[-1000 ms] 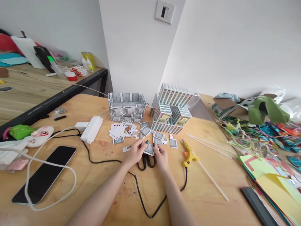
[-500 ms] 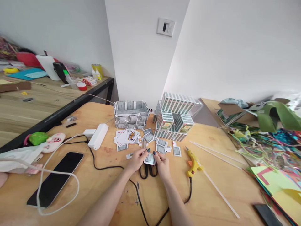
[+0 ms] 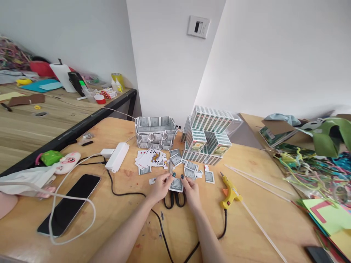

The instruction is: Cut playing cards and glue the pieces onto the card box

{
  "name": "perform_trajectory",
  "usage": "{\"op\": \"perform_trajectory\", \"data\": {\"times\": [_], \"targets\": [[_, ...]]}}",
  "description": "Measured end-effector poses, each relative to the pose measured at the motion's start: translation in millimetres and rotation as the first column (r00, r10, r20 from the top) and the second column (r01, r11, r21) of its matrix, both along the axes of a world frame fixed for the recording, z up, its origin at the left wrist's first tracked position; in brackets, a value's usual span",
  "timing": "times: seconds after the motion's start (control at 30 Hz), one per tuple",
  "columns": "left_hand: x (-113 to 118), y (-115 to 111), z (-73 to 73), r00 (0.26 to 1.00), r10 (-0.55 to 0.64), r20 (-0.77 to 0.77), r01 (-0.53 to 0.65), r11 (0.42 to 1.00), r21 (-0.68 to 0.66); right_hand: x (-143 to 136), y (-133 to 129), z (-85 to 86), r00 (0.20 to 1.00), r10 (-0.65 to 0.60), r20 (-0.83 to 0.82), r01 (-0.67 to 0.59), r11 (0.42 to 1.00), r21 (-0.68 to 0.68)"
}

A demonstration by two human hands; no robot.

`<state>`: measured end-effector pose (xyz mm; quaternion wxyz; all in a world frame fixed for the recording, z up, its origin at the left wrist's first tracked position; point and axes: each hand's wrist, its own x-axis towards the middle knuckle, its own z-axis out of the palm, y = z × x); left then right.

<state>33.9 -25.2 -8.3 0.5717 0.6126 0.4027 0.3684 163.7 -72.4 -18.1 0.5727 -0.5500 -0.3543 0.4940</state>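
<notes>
Between my hands is a playing card (image 3: 176, 185), its grey patterned back facing up. My left hand (image 3: 160, 188) pinches its left edge, and my right hand (image 3: 191, 190) pinches the right edge. Under the card lie scissors (image 3: 169, 203) with black handles toward me, blades pointing away and partly hidden. Just beyond my hands are loose cards (image 3: 191, 168), some face down, and a fanned pile of face-up cards (image 3: 150, 158). Behind them stands an open box made of folded cards (image 3: 156, 133). To its right rises a stack of card packs (image 3: 208, 135).
A yellow glue gun (image 3: 230, 193) lies right of my hands, with glue sticks (image 3: 260, 228) beside it. Its black cable (image 3: 161, 230) runs under my forearms. On the left are a white power strip (image 3: 117, 157) and a phone (image 3: 70, 204). Coloured paper (image 3: 326, 215) lies far right.
The view has shifted slightly, so the scene sits a little farther right. Both hands keep their pinch on the card, which appears tilted a bit flatter.
</notes>
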Motion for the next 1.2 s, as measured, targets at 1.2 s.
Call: {"op": "perform_trajectory", "data": {"times": [1.2], "targets": [[-0.6,4.4,1.0,0.999,-0.027,0.029,0.028,0.998,-0.050,-4.0,1.8,10.1,0.984,-0.015,0.178,0.011,1.000,0.022]]}}
